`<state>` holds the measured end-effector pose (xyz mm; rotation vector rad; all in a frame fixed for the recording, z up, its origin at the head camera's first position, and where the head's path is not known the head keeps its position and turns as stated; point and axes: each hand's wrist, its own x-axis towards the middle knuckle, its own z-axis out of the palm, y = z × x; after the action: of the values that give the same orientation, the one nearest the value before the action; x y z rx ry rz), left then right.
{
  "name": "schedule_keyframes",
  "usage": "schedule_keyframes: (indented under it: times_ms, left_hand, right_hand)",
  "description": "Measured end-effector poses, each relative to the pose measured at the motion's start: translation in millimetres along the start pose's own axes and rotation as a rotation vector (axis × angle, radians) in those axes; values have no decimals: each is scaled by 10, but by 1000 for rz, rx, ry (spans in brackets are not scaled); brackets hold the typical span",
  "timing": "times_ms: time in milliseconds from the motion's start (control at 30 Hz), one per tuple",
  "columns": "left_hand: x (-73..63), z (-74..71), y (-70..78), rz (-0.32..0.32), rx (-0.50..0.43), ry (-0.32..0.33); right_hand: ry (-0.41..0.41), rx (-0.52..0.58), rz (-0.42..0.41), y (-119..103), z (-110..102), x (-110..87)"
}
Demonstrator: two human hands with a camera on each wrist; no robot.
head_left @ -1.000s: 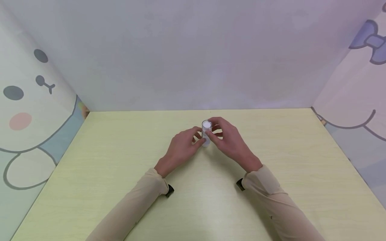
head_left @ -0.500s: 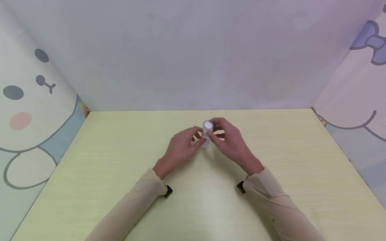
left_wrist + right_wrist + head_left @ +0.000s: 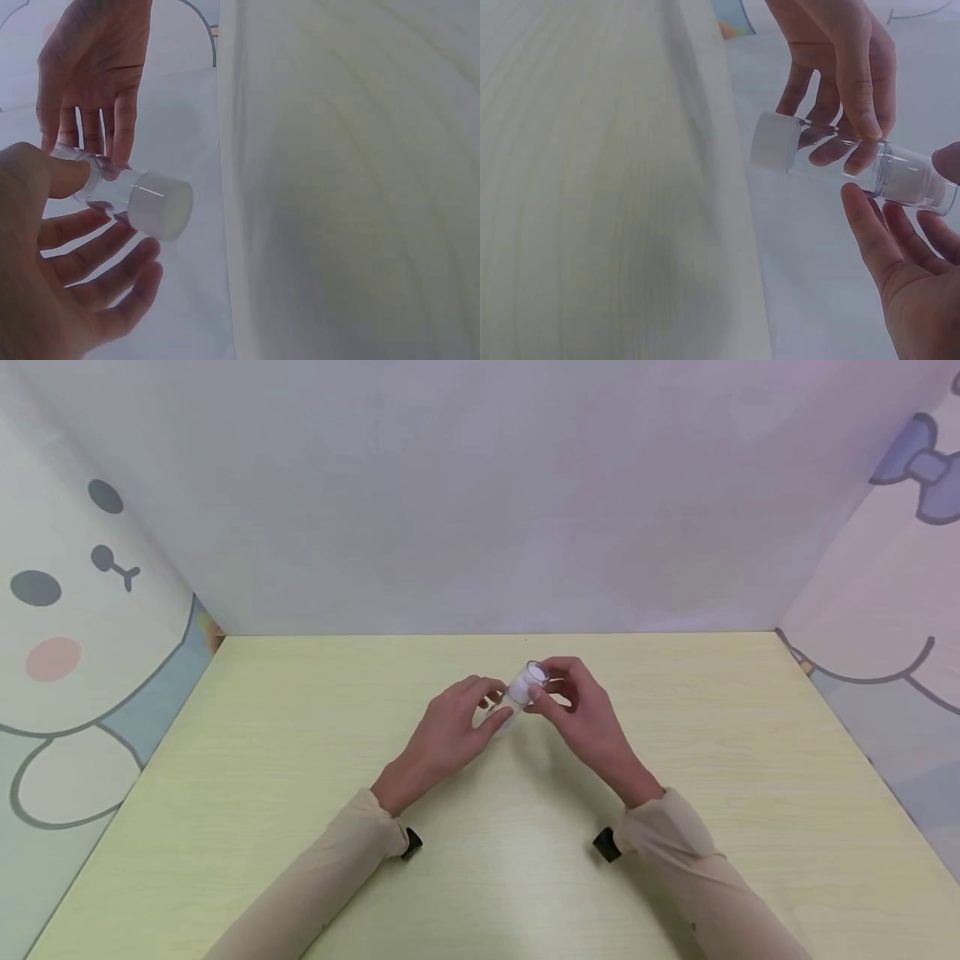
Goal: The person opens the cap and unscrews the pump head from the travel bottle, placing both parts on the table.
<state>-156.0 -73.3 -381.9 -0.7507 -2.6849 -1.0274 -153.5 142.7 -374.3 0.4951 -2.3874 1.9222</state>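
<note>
Tipped over from nearly upright since the earlier frame, a clear bottle (image 3: 519, 692) is now held slanted above the far part of the table (image 3: 480, 877), its rim leaning right. Its body is gripped by the left hand (image 3: 453, 727) and its upper end pinched by the right hand (image 3: 583, 710), while its white end (image 3: 160, 206) is angled down, apart from the table.

I see a pale wooden table (image 3: 750, 760) across the lower frame, plain grey-lilac wall (image 3: 480, 493) above, cartoon-printed panels (image 3: 97, 668) at both side edges.
</note>
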Motion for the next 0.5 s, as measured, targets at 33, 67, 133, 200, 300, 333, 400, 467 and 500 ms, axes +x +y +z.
schedule_keyframes:
  times_ms: [33, 67, 133, 200, 300, 333, 400, 467, 500]
  left_hand:
    - [-8, -7, 9, 3, -7, 1]
    - [-15, -10, 16, 5, -9, 1]
    - [-28, -17, 33, 6, -18, 0]
    - [-40, -23, 49, 8, -25, -3]
    - [-65, -37, 69, 20, -32, -3]
    - [-72, -41, 73, 23, -36, -4]
    - [-87, -49, 80, 24, -35, -7]
    - [-100, -58, 88, 25, -31, -13]
    - [-105, -60, 90, 26, -31, -18]
  right_hand:
    - [-3, 35, 7, -8, -1, -9]
    - [-7, 65, 15, -15, -4, -19]
    - [-14, 125, 29, -25, -9, -39]
    - [-23, 186, 40, -27, -13, -62]
    - [-34, 257, 47, -21, -19, -94]
    - [-37, 271, 48, -14, -22, -104]
    - [-41, 296, 49, -14, -25, -123]
    - [-42, 311, 51, -5, -28, -140]
    - [-42, 315, 53, -2, -29, -148]
